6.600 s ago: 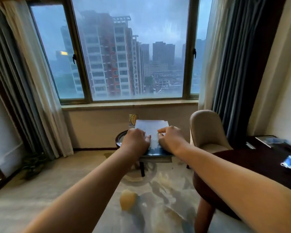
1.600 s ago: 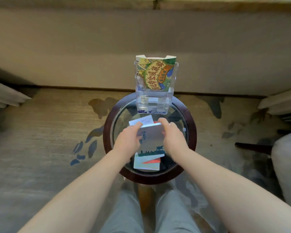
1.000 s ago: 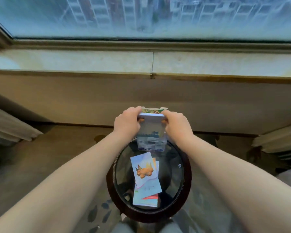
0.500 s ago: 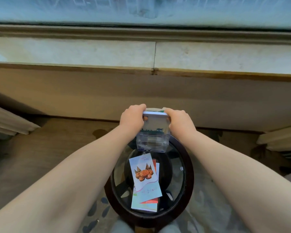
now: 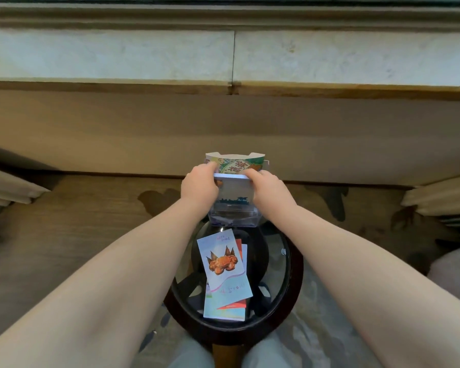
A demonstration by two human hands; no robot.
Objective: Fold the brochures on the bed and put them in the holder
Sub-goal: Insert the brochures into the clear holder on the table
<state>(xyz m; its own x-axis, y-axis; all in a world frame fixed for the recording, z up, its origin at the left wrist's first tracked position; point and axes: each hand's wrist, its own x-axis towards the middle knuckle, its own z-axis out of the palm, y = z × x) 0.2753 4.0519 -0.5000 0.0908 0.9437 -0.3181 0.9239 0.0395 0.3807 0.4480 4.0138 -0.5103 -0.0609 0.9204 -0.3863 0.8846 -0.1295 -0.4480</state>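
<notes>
While the fingers point(image 5: 211, 166) of the left hand point(image 5: 199, 185) and the right hand point(image 5: 268, 187) are pinching its upper corners, the folded brochure point(image 5: 233, 192) is standing upright in the front pocket of the clear holder point(image 5: 235, 220), just in front of the colourful brochure point(image 5: 235, 163) filling the rear pocket. Moments ago it was being lifted off the tabletop point(image 5: 297, 277). Now its lower edge is sitting behind the clear wall, so this piece is looking nearly delivered. Nearer the person, the crab brochure point(image 5: 222, 262) and others beneath it are lying flat, probably awaiting folding.
</notes>
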